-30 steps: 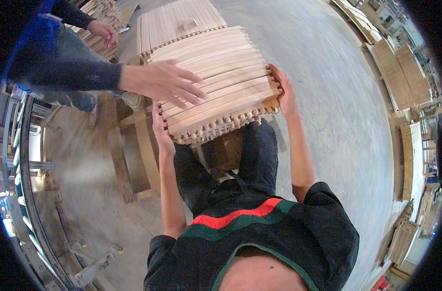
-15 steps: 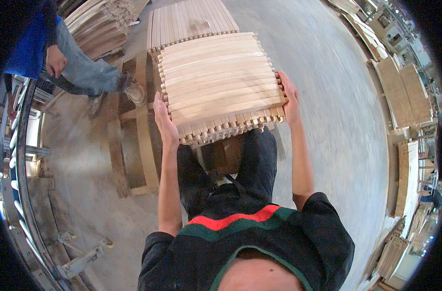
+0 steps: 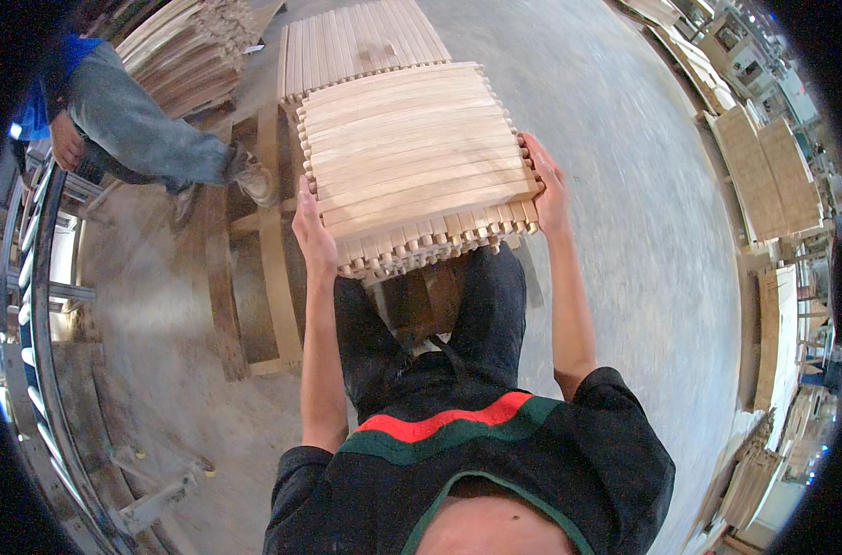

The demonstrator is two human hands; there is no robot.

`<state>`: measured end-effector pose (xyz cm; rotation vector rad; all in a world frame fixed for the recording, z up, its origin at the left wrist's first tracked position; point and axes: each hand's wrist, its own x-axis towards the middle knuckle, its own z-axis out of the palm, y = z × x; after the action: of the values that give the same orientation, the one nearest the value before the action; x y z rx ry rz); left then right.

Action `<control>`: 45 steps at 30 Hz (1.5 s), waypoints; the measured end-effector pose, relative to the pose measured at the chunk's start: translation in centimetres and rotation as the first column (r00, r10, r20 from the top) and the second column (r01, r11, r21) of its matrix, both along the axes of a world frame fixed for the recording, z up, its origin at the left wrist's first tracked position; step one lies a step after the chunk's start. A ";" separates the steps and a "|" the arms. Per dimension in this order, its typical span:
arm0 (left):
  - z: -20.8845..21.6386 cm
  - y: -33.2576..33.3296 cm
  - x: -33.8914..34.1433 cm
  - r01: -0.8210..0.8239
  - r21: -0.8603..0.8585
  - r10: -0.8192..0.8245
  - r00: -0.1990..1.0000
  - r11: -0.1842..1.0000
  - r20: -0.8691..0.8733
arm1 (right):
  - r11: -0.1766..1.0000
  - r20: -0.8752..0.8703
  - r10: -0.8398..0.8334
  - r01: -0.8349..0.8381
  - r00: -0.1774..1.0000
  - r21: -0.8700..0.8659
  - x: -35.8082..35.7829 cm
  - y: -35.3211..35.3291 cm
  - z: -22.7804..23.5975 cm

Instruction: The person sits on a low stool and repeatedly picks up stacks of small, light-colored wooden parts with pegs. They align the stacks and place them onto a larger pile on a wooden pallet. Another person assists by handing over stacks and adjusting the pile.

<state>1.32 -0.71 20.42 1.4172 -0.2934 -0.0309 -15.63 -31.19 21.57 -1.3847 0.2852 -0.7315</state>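
Observation:
In front of my knees stands a stack of pale wooden slats (image 3: 411, 148), whose ends are rounded pegs. Its top layer runs crosswise, and the layer beneath shows its pegs toward me. My left hand (image 3: 313, 225) lies along the left side of the stack, fingers stretched out against the slat ends. On the opposite side, my right hand (image 3: 548, 190) rests with straight fingers against the pegs there. Neither hand is wrapped round a slat. The fingertips are partly hidden at the stack's sides.
Behind it is a second slat stack (image 3: 361, 46). A wooden pallet (image 3: 277, 240) lies on the floor at the left, with a co-worker's shoe (image 3: 252, 178) over it. A roller conveyor (image 3: 34, 305) runs along the far left. Wooden boards (image 3: 763, 176) stand at the right.
The co-worker at the left has leaned lower, and their hand has moved down and left. My hands stay at the sides of the stack, nearly unchanged.

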 end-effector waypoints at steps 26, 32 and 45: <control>3.8 2.3 -6.5 -0.352 0.759 -0.429 0.661 0.547 0.616 | 0.924 0.040 -0.262 0.262 0.964 -0.277 -4.1 0.6 -1.7; 4.7 3.1 -7.7 -0.347 0.691 -0.354 0.664 0.634 0.658 | 0.851 0.100 -0.337 0.348 0.936 -0.393 -5.5 2.6 0.4; 2.0 6.1 -9.3 -0.414 0.299 0.144 0.759 0.860 0.636 | 0.823 0.226 -0.306 0.377 0.925 -0.425 -5.5 2.1 2.6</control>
<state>-8.02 5.40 22.45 1.8788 -0.6138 0.6637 -21.11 -29.05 24.19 -1.7407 0.2538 -1.2611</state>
